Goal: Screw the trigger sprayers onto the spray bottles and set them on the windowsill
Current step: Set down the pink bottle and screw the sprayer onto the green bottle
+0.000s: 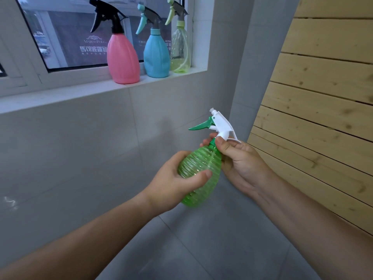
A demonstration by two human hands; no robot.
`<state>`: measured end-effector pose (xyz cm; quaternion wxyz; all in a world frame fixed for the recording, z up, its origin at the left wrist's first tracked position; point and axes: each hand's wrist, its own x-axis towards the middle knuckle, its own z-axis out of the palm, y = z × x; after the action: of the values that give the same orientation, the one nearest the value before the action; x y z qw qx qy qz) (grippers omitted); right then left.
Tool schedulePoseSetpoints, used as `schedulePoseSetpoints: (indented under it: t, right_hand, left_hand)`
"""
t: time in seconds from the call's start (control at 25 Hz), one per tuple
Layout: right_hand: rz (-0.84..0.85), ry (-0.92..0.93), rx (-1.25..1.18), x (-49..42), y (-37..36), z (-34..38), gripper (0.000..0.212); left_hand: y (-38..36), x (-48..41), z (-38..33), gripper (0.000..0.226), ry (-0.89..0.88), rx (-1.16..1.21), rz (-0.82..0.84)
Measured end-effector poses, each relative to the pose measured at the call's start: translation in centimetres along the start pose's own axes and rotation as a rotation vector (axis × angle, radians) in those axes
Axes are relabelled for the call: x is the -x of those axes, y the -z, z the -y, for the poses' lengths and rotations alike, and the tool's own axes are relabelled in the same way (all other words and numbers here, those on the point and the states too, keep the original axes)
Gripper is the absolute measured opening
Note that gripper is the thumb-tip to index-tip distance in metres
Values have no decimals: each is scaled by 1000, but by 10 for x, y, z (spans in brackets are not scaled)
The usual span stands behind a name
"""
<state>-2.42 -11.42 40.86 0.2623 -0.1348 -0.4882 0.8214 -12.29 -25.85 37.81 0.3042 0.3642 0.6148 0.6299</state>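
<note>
while three finished bottles stand in a row on the windowsill (pixel 80 93) at eleven o'clock, pink bottle (pixel 123 59) first, then the blue bottle (pixel 156 55), then the pale clear bottle (pixel 180 51), i hold the fourth low at centre. my left hand (pixel 171 182) wraps the ribbed belly of the green bottle (pixel 198 174), thumb across its front. my right hand (pixel 242 162) at three o'clock pinches the collar under the white trigger sprayer (pixel 222 126), whose green lever points toward nine o'clock. wooden planks (pixel 323 98) fill the right.
</note>
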Motion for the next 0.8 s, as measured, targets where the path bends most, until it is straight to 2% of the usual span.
schedulePoseSetpoints:
  t: [0.08, 0.2, 0.32, 0.4, 0.44, 0.56, 0.68, 0.8]
  right_hand:
    - [21, -3, -18, -5, -4, -2, 30]
    - [47, -17, -9, -10, -10, -2, 26]
    - [83, 8, 123, -20, -32, -3, 35]
    - [100, 24, 273, -31, -56, -10, 47]
    - [140, 42, 334, -37, -72, -13, 47]
    - [286, 146, 453, -61, -130, -14, 35]
    - [309, 299, 577, -102, -189, -3, 44]
    - [291, 397, 753, -139, -239, 3, 47]
  left_hand:
    - [2, 2, -3, 58, -44, -123, -71]
    - [14, 5, -12, 57, -62, -237, -83]
    - [46, -1, -31, 54, -103, -129, -165]
    - [75, -4, -45, 44, -112, 2, -253]
    - [88, -5, -52, 37, -115, 27, -289]
    - [128, -11, -75, 20, -192, 5, -360]
    - [176, -23, -109, 25, -275, -49, -424]
    - [225, -36, -140, 31, -264, -166, -469]
